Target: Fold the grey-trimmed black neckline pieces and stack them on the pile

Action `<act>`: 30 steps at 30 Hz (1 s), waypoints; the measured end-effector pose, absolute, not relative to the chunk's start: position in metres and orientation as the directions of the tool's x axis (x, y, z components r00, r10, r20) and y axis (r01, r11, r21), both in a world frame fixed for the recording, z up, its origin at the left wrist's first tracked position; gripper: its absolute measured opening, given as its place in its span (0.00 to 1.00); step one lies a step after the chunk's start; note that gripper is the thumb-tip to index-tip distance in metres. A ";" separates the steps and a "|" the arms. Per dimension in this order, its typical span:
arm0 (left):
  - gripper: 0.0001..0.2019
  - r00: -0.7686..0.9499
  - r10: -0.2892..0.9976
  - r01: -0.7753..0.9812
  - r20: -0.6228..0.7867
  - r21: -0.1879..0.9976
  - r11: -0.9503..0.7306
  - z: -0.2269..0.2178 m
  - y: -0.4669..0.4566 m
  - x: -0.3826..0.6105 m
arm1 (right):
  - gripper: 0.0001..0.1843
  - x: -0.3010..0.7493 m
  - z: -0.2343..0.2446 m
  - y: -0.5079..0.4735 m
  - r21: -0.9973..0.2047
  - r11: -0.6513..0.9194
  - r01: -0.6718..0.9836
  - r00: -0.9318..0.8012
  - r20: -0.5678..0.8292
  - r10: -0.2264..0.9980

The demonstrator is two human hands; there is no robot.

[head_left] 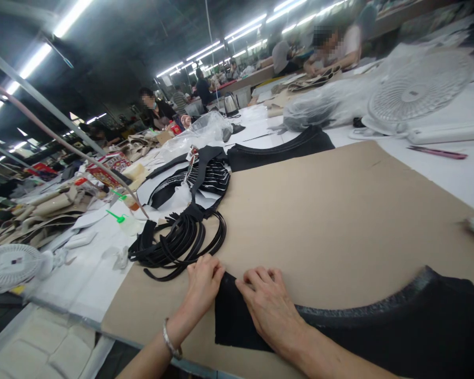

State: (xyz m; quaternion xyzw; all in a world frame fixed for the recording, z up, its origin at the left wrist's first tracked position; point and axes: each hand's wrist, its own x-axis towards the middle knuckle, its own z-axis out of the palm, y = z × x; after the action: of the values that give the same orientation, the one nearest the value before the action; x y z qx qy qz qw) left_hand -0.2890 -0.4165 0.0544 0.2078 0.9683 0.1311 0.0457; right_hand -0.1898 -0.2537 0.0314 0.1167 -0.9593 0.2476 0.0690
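A black sheet-material panel (243, 321) with a curved, shiny upper edge strip lies across the front of a brown board. My left hand (204, 279) is closed in a pinch at the panel's upper left corner; a bracelet circles that wrist. Just to its right, my right hand (266, 302) rests on the panel with bent fingers closed at the upper edge, its thumb pressing on the black surface. The fingertips of both hands are partly hidden. A coil of black strips (177, 245) lies on the board beyond my left hand.
The brown board (319, 210) covers much of the white table. Behind it lie another black curved piece (280, 147) and striped black pieces (213, 176). Two white fans (418, 87), a pink-handled cutter (438, 152) and green-tipped bottles (122, 221) stand or lie around. Several people work farther back.
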 end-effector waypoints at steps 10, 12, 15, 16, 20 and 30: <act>0.12 -0.924 0.381 0.313 0.003 0.574 0.756 0.050 -0.430 -0.278 | 0.17 -0.195 0.045 -0.254 -0.584 0.793 -0.175 -0.984 0.095 -0.147; 0.16 -0.925 0.378 0.279 -0.034 0.613 0.739 0.047 -0.432 -0.277 | 0.17 -0.199 0.045 -0.258 -0.565 0.813 -0.143 -0.989 0.064 -0.130; 0.19 -0.924 0.369 0.214 -0.097 0.668 0.712 0.044 -0.434 -0.279 | 0.13 -0.206 0.048 -0.263 -0.563 0.823 -0.071 -0.995 -0.016 -0.097; 0.19 -0.925 0.362 0.187 -0.118 0.689 0.701 0.044 -0.435 -0.280 | 0.11 -0.208 0.050 -0.263 -0.596 0.802 -0.046 -0.995 -0.048 -0.092; 0.19 -0.910 0.361 0.070 -0.204 0.783 0.618 0.052 -0.435 -0.281 | 0.05 -0.214 0.058 -0.256 -0.755 0.656 -0.009 -0.978 -0.131 -0.165; 0.13 -0.799 0.513 -0.134 -0.314 0.925 0.356 0.112 -0.430 -0.256 | 0.05 -0.205 0.082 -0.226 -0.977 0.208 0.046 -0.888 -0.135 -0.440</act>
State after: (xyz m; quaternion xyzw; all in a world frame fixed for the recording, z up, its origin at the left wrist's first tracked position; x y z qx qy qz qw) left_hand -0.2564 -0.4299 0.1122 0.1229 0.7700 0.5538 0.2921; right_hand -0.2051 -0.2260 0.0818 0.1311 -0.7516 0.6156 -0.1973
